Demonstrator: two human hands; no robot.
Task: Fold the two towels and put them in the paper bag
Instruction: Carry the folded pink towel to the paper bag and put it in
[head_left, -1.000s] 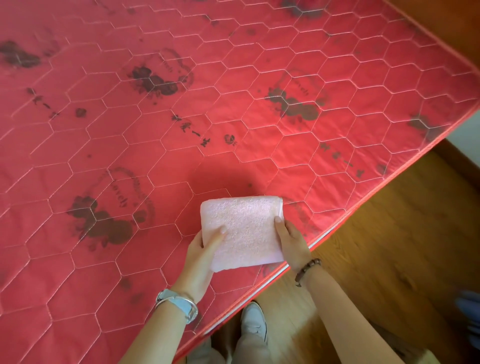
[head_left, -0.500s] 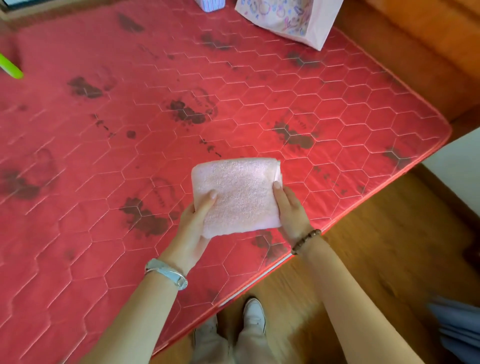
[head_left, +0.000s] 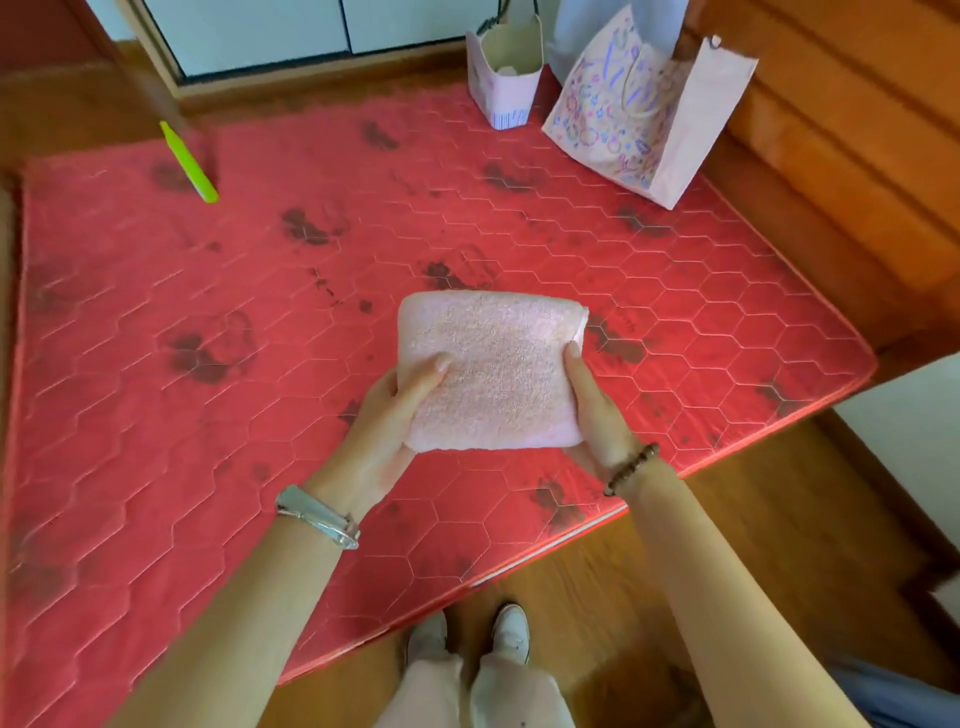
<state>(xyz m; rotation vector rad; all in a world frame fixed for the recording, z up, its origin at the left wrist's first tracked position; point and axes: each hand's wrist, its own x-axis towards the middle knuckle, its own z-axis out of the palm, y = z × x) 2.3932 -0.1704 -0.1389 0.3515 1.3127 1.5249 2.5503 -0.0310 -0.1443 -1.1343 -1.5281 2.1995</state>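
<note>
Red quilted mattress (head_left: 208, 415) fills most of my view. Its near edge runs diagonally, from lower left up to the rounded right corner, and wooden floor (head_left: 753, 519) lies along it on my side. Shoes (head_left: 511, 631) stand on that floor just off the edge.

Far right corner: the patterned paper bag (head_left: 639, 109) stands upright with its mouth open, just beside a wooden panel (head_left: 831, 156) that borders the mattress on the right. A smaller bag (head_left: 506, 78) stands to its left, apart from it. A green stick (head_left: 188, 162) slants over the far left corner. Open quilted surface with dark printed marks lies between the towel and the bags.

Hands: the folded pink towel (head_left: 493, 374), a thick square pad, is held up over the near-middle of the mattress, well apart from the paper bag. The left hand (head_left: 395, 410) grips its left side, thumb on top and fingers hidden underneath. The right hand (head_left: 597, 410) grips the right side the same way, thumb laid along the edge. I note a silver bangle (head_left: 319, 517) on the left wrist and a bead bracelet (head_left: 631, 467) on the right.
</note>
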